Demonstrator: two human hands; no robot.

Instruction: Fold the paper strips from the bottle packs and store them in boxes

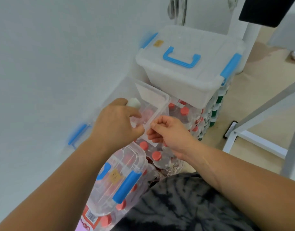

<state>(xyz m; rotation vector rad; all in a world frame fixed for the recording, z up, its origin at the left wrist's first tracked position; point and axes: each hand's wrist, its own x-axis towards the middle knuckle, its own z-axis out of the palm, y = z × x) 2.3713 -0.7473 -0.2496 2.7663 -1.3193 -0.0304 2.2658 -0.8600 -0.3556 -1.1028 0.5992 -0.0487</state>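
An open clear plastic box (160, 108) rests on packs of red-capped bottles (184, 111) against the white wall. My left hand (116, 124) is over the box's opening and holds a white folded paper strip (134, 102), which sticks out past its fingers. My right hand (170, 134) pinches the near right rim of the box, fingers curled. What lies inside the box is blurred and partly hidden by my left hand.
The clear lid (121, 174) with blue handle and latch lies on bottle packs near my body. A closed white box (190, 64) with blue handle stands behind on green-capped bottles (216, 104). White table legs (260, 112) stand at the right on the beige floor.
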